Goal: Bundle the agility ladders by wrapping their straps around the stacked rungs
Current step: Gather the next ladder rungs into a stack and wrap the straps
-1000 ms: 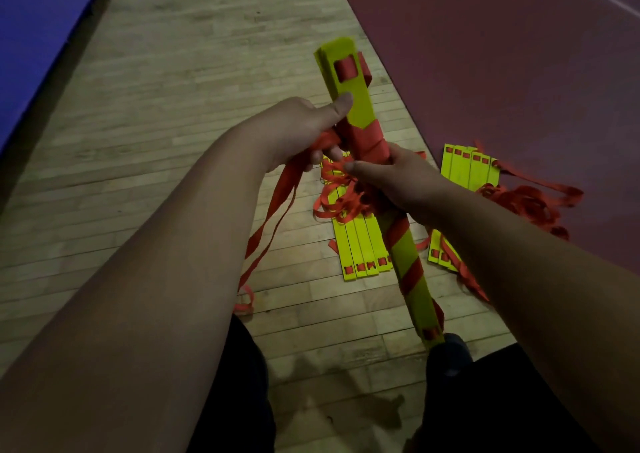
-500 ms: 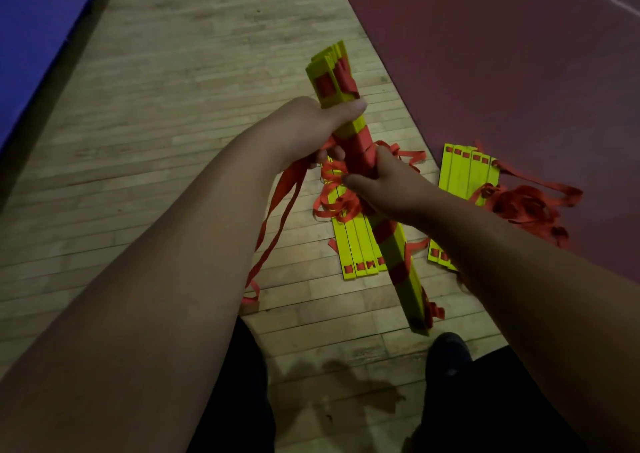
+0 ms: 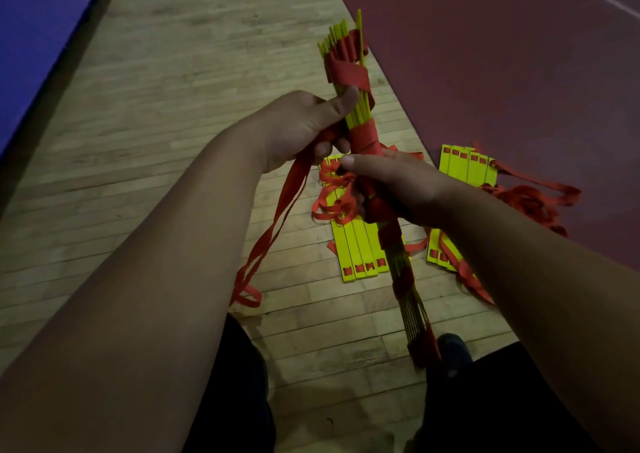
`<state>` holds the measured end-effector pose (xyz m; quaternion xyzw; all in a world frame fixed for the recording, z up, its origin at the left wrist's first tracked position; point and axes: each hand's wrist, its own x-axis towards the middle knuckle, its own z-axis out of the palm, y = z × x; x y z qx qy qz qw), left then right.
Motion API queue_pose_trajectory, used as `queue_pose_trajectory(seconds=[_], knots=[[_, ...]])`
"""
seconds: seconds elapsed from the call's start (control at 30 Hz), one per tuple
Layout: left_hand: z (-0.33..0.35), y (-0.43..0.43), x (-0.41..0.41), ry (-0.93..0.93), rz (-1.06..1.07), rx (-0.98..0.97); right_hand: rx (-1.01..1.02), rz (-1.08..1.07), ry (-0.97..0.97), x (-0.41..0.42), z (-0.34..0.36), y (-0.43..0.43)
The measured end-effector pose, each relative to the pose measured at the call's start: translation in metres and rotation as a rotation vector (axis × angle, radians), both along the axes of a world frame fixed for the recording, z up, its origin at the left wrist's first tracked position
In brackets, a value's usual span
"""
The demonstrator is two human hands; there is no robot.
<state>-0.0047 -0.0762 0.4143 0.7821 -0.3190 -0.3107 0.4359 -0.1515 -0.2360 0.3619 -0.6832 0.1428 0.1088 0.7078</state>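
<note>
Now left hand (image 3: 301, 123), right hand (image 3: 398, 185) — fingers (image 3: 323, 147) curled round one bundle (image 3: 362, 133); two stacks (image 3: 360, 244) (image 3: 467, 168) nearby.

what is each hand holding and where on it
The left hand grips the loose strap close to the stacked rungs, thumb pressing their upper part; the right hand grips the rungs' wrapped middle.
</note>
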Motion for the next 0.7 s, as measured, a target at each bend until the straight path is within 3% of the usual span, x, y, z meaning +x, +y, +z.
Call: queue_pose_trajectory(seconds=[0.47, 0.6, 0.7], knots=[[0.004, -0.015, -0.014, 0.122, 0.075, 0.078, -0.582, -0.291, -0.034, 0.015, -0.031, 0.009], [-0.005, -0.022, -0.018, -0.037, 0.253, 0.116, -0.611, -0.258, 0.048, 0.013, -0.027, 0.014], [-0.008, -0.02, -0.011, -0.035, 0.292, 0.065, -0.568, -0.229, 0.013, 0.013, -0.018, 0.017]])
